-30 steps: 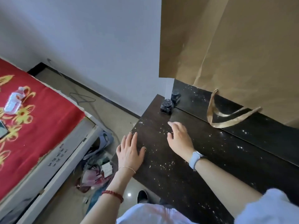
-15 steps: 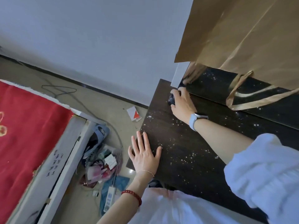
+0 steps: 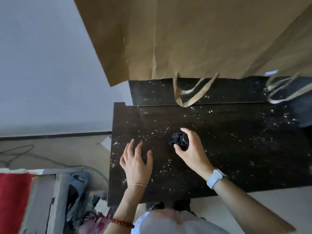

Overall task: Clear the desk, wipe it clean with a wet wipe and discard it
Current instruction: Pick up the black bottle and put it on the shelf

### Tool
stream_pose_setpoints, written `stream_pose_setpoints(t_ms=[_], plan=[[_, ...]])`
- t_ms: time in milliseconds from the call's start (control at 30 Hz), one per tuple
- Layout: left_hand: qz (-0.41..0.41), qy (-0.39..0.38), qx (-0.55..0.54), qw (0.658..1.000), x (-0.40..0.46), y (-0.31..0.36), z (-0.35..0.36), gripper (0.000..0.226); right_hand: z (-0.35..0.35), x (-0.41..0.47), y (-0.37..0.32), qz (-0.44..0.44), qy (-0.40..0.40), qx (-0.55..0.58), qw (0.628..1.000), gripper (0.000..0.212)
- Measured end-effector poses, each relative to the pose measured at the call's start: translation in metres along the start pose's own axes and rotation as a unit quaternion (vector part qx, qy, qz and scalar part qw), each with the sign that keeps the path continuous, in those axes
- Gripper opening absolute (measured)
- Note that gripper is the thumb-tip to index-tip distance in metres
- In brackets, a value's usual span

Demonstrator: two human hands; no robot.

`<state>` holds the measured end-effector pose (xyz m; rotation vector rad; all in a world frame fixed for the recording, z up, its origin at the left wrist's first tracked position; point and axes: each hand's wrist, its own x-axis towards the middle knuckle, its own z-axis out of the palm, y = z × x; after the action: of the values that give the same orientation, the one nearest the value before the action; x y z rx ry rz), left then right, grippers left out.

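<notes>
Fingers of the right hand (image 3: 194, 149) curled around small black objects (image 3: 179, 141), held above the speckled tabletop (image 3: 236, 149) near its middle. Left hand (image 3: 136, 162) lay flat and spread, empty, just beside them toward the tabletop's left edge.

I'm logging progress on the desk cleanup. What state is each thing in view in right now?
desk: dusted with white specks, not yet wiped
black objects: lifted, gripped in the right hand
left hand: open, fingers spread over the desk
paper bags: standing on the raised shelf, handles hanging down
</notes>
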<state>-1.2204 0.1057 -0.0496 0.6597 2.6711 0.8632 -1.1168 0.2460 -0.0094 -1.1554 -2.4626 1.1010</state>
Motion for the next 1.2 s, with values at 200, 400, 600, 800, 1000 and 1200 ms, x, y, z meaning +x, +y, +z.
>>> stream_pose_setpoints(t_ms=[200, 400, 600, 800, 1000, 1200], plan=[[0.165, -0.104, -0.016, 0.981, -0.011, 0.098, 0.055, 0.049, -0.083, -0.073, 0.083, 0.165, 0.127, 0.018, 0.978, 0.06], [0.283, -0.193, -0.021, 0.939, -0.094, 0.203, 0.145, 0.037, -0.174, -0.15, 0.183, 0.257, 0.203, 0.045, 0.944, 0.061], [0.329, -0.232, -0.02, 0.915, -0.178, 0.31, 0.218, 0.037, -0.266, -0.207, 0.269, 0.273, 0.243, 0.07, 0.928, 0.057], [0.386, -0.224, -0.029, 0.894, -0.197, 0.381, 0.258, 0.034, -0.327, -0.206, 0.318, 0.269, 0.263, 0.098, 0.921, 0.06], [0.387, -0.182, -0.074, 0.901, -0.154, 0.462, 0.294, 0.042, -0.374, -0.154, 0.346, 0.233, 0.272, 0.098, 0.928, 0.063], [0.356, -0.117, -0.19, 0.908, -0.111, 0.534, 0.323, 0.068, -0.427, -0.079, 0.356, 0.18, 0.254, 0.064, 0.948, 0.064]])
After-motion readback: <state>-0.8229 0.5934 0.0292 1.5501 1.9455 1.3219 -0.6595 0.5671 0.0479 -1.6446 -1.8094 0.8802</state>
